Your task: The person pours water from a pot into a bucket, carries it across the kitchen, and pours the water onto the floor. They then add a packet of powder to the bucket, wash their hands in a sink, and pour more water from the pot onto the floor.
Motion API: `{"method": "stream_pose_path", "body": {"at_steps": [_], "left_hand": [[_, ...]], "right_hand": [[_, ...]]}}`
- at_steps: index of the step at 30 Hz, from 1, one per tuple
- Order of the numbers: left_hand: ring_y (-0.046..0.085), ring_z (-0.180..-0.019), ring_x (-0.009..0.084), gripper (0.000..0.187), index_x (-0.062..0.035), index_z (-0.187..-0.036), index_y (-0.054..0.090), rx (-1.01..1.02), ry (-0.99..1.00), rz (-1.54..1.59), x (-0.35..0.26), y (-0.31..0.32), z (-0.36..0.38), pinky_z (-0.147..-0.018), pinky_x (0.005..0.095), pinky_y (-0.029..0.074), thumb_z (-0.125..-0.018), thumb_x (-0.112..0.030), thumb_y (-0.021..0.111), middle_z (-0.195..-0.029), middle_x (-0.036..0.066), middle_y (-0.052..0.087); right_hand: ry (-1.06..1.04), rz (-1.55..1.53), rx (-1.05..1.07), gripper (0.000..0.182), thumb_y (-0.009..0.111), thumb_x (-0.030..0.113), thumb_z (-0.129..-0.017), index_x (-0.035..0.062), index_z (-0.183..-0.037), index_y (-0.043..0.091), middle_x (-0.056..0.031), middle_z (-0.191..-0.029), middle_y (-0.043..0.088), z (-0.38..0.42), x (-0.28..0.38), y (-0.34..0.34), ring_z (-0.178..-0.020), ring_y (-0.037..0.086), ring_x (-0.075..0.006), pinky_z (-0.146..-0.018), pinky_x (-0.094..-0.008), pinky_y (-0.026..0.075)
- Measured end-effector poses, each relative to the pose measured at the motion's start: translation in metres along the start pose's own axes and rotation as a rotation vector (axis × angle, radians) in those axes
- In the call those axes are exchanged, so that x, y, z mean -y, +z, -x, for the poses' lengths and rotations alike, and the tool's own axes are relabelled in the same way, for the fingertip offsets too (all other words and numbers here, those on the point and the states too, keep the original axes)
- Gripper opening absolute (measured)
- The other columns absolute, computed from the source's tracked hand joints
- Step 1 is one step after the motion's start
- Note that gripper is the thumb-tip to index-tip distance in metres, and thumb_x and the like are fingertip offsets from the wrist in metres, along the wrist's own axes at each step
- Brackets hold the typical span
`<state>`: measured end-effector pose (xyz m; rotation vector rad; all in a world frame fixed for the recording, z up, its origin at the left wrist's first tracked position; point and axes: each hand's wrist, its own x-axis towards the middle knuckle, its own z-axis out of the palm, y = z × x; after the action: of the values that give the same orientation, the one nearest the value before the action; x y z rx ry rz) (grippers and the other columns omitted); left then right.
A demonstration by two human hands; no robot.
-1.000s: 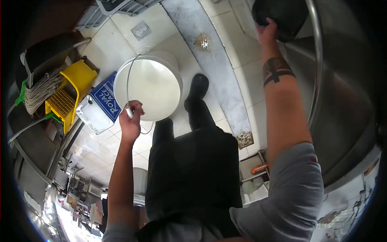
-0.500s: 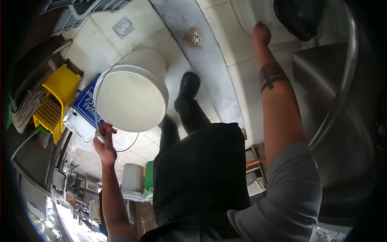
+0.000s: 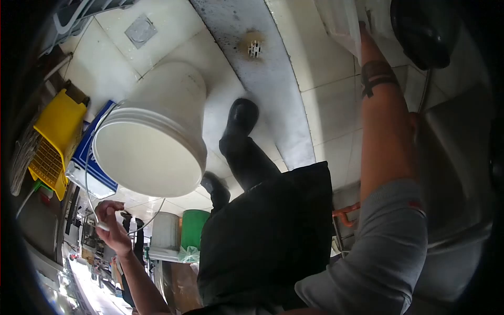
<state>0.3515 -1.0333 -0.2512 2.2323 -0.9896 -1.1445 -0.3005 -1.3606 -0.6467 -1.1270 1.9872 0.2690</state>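
A white bucket (image 3: 178, 89) leans with its open mouth facing me, and its inside looks pale and bare. My left hand (image 3: 113, 231) is closed round the white grip of the bucket's wire handle, below the rim. At the upper right my right hand (image 3: 363, 26) reaches up beside a translucent plastic sheet or container (image 3: 341, 23). Its fingers are hidden, so what it touches cannot be made out.
A yellow mop wringer (image 3: 60, 121) and a blue and white box (image 3: 94, 157) stand left of the bucket. A floor drain (image 3: 254, 49) lies ahead of my boots. Green (image 3: 195, 228) and grey bins are behind. A dark container (image 3: 422, 34) is at the upper right, above a metal surface (image 3: 457, 157).
The bucket has tipped further and shifted left and down in view, with my left hand still on its handle. My right hand has moved right, its fingers now out of sight.
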Motion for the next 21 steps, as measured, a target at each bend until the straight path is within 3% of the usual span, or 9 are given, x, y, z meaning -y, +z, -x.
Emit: {"method": "stream_pose_path", "body": {"at_steps": [7, 15, 21], "left_hand": [[0.049, -0.079, 0.0186, 0.015, 0.0031, -0.093, 0.053, 0.014, -0.012, 0.009, 0.004, -0.003, 0.002, -0.078, 0.0359, 0.044, -0.094, -0.005, 0.041, -0.087, 0.011, 0.053], [0.048, -0.079, 0.0184, 0.018, 0.0034, -0.092, 0.052, -0.002, -0.004, -0.075, 0.012, -0.006, -0.001, -0.078, 0.0367, 0.043, -0.097, -0.009, 0.041, -0.087, 0.011, 0.052], [0.05, -0.079, 0.0186, 0.02, 0.003, -0.092, 0.052, 0.008, 0.019, -0.043, 0.003, 0.0, -0.001, -0.078, 0.0359, 0.043, -0.099, -0.012, 0.042, -0.085, 0.011, 0.053]], "right_hand": [[-0.176, 0.112, -0.059, 0.039, 0.056, 0.04, -0.088, 0.0119, -0.112, 0.068, -0.0075, -0.107, 0.069, -0.017, -0.01, 0.002, -0.093, 0.064, -0.0262, -0.084, -0.0374, 0.048], [-0.237, 0.135, -0.054, 0.039, 0.057, 0.04, -0.088, 0.012, -0.112, 0.068, -0.0077, -0.107, 0.069, -0.062, 0.006, -0.009, -0.094, 0.064, -0.0263, -0.084, -0.0374, 0.048], [-0.273, 0.169, -0.087, 0.039, 0.057, 0.04, -0.088, 0.0121, -0.112, 0.068, -0.0078, -0.107, 0.069, -0.046, 0.006, -0.01, -0.094, 0.064, -0.0265, -0.084, -0.0375, 0.048]]}}
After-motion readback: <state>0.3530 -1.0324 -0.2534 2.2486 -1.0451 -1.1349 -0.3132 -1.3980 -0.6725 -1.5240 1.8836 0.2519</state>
